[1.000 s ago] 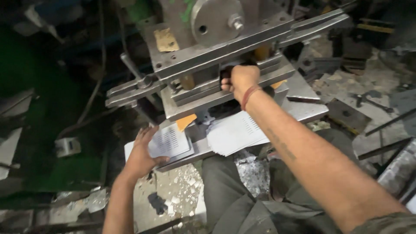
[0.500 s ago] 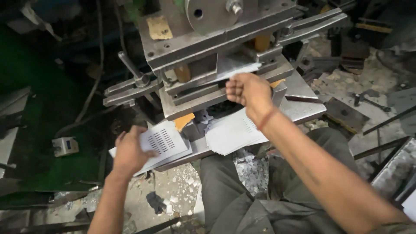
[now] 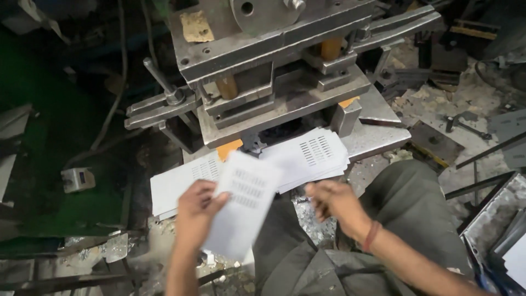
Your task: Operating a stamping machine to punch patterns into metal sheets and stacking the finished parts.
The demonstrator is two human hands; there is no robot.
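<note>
My left hand [image 3: 195,210] grips a white rectangular sheet [image 3: 244,204] with rows of punched slots, lifted and tilted in front of the steel punch press [image 3: 268,60]. My right hand [image 3: 334,201] hovers just right of that sheet, fingers loosely curled and blurred, holding nothing. Behind the hands two stacks of white slotted sheets lie on the press table: one at the left [image 3: 181,183] and one at the right [image 3: 312,153]. An orange piece [image 3: 229,148] shows under the die.
A lever handle [image 3: 160,79] sticks out left of the press. Metal scraps and punchings [image 3: 307,216] litter the floor between my knees. Steel plates and bars [image 3: 438,140] lie to the right, a metal tray [image 3: 496,219] at the right edge, a small grey box [image 3: 78,178] at the left.
My right hand has drawn back from the press die toward my lap. My left hand has lifted a slotted sheet off the left stack and tilted it up.
</note>
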